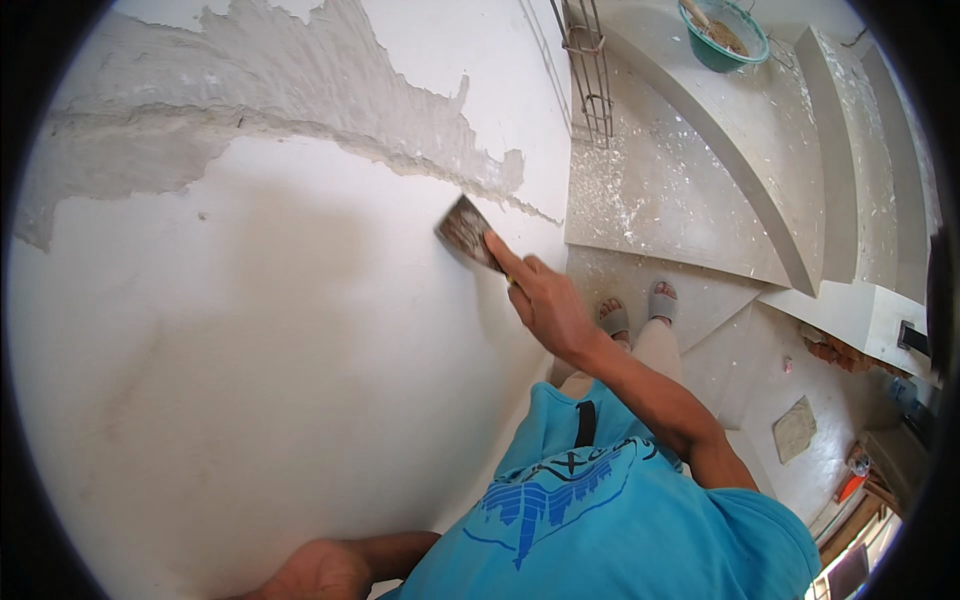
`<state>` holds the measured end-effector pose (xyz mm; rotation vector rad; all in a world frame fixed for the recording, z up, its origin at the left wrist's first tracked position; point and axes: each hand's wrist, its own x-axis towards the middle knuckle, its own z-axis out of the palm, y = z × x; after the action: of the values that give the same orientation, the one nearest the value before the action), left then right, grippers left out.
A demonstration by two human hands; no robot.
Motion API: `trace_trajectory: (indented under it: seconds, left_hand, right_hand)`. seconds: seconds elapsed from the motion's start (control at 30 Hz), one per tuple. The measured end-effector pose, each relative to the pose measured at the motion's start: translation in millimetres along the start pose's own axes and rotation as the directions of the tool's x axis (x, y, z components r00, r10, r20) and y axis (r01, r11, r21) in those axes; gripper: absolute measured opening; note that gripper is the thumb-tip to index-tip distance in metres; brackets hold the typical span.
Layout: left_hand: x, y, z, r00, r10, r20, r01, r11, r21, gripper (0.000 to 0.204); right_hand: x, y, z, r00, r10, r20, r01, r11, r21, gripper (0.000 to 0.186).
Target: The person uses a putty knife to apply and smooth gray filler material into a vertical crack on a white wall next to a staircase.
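A putty knife [467,236] with a wide, dirty metal blade is gripped in my right hand [550,304], its index finger stretched along the blade. The blade lies at the white wall [300,330], just below the lower edge of a rough grey patch [270,80] where the paint coat is gone. A cracked ridge runs through that patch, sloping down to the right toward the wall's corner. Low on the left, my left hand [318,572] is by the wall, and the picture's lower rim cuts off its fingers.
My sandalled feet [640,305] stand on a landing beside curved concrete steps [700,150] strewn with white flakes. A green basin [725,50] with brownish material sits on an upper step. Steel rebar [592,75] juts out near the corner. A flat slab [795,431] lies lower right.
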<state>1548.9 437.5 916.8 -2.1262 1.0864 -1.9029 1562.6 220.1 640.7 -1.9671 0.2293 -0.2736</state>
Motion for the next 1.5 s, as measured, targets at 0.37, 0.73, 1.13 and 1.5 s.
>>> trace_trajectory:
  seconds: [0.37, 0.73, 1.13, 1.5]
  left_hand:
    - [6.9, 1.5, 5.1, 1.000, 0.013, 0.019, -0.013, 1.000, -0.020, 0.038]
    - [2.8, 2.3, 7.0, 1.000, 0.004, -0.015, -0.004, 1.000, -0.019, 0.036]
    - [4.0, -0.2, 7.4, 0.999, 0.049, -0.012, -0.049, 0.999, 0.002, 0.037]
    - [2.6, 4.8, 14.1, 0.996, 0.046, -0.072, -0.048, 0.999, -0.024, 0.033]
  right_hand:
    - [-9.4, -3.1, -7.9, 0.999, 0.018, 0.051, -0.019, 1.000, 0.014, 0.068]
    - [17.7, -6.6, -9.3, 0.993, -0.079, -0.083, 0.079, 0.997, -0.001, 0.071]
    - [-8.3, -1.3, -13.8, 0.994, -0.105, 0.007, 0.105, 0.994, -0.025, 0.070]
    - [-15.9, -3.6, -9.9, 0.998, -0.065, 0.007, 0.065, 0.998, -0.022, 0.072]
